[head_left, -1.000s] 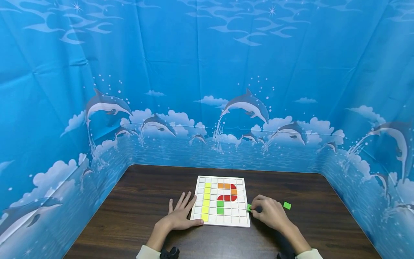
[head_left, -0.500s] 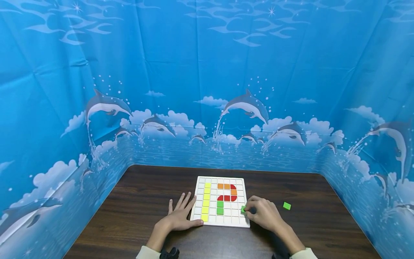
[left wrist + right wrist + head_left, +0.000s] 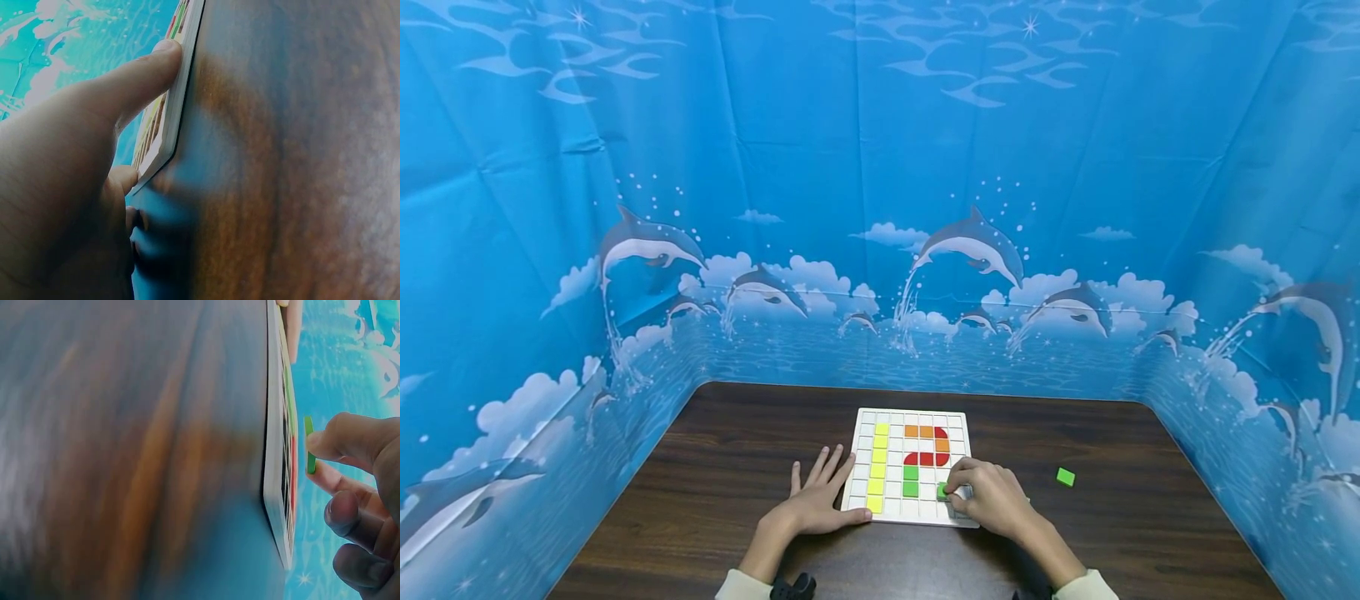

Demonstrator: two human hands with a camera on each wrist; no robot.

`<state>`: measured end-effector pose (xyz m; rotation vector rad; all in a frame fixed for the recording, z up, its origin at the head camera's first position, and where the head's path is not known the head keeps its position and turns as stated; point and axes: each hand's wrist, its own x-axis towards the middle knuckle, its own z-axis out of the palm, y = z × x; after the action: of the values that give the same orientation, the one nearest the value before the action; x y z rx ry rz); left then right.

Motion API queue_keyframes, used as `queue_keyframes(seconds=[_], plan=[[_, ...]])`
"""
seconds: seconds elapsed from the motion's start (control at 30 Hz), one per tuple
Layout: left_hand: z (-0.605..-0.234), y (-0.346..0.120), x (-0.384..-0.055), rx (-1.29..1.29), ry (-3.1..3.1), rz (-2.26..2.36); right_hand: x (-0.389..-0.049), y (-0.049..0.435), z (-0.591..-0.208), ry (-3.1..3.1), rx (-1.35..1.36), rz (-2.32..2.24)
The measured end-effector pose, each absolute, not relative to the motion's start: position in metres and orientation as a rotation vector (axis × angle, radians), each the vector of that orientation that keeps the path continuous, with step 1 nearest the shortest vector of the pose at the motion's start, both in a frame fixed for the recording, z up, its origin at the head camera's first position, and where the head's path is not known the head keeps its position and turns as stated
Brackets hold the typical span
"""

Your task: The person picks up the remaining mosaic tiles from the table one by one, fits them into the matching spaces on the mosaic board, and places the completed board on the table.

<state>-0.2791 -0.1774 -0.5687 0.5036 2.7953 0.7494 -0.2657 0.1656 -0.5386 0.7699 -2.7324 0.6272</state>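
Observation:
A white grid board (image 3: 891, 500) lies on the dark wooden table. My left hand (image 3: 817, 502) is spread flat at its left edge, thumb on the near left corner; in the left wrist view the thumb (image 3: 147, 72) rests on the board's rim. Between thumb and fingertip my right hand (image 3: 996, 498) pinches a green square tile (image 3: 942, 492), held just above the board's right half. In the right wrist view that green tile (image 3: 310, 445) is seen edge-on, apart from the board. A column of yellow tiles (image 3: 878, 468) and a shape of orange, red (image 3: 927, 458) and green tiles (image 3: 910, 482) sit in the grid.
Another green tile (image 3: 1065, 477) lies on the table (image 3: 1120, 517) to the right of the board. A blue curtain (image 3: 865, 208) printed with dolphins stands around the table's back and sides.
My right hand has moved left with the green tile, from beside the board's right edge to over its cells. The left hand stays in place.

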Motion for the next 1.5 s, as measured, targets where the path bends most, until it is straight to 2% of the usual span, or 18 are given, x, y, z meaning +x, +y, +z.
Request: queue_keyframes(seconds=[0.4,0.67,1.0,1.27,1.5], plan=[[-0.546,-0.171,-0.271,0.45,2.783,0.658,-0.264,0.139,-0.541,-2.718,0.885,0.604],[-0.562,-0.175,-0.275,0.5,2.797,0.722,-0.262,0.124,-0.543,-2.701,0.97,0.606],[-0.55,-0.172,-0.273,0.451,2.77,0.705,-0.262,0.116,-0.539,-2.735,1.017,0.551],[-0.567,-0.175,-0.278,0.474,2.816,0.686,-0.259,0.116,-0.534,-2.763,1.06,0.578],[-0.558,-0.174,-0.274,0.482,2.796,0.733,-0.259,0.117,-0.532,-2.791,1.05,0.571]])
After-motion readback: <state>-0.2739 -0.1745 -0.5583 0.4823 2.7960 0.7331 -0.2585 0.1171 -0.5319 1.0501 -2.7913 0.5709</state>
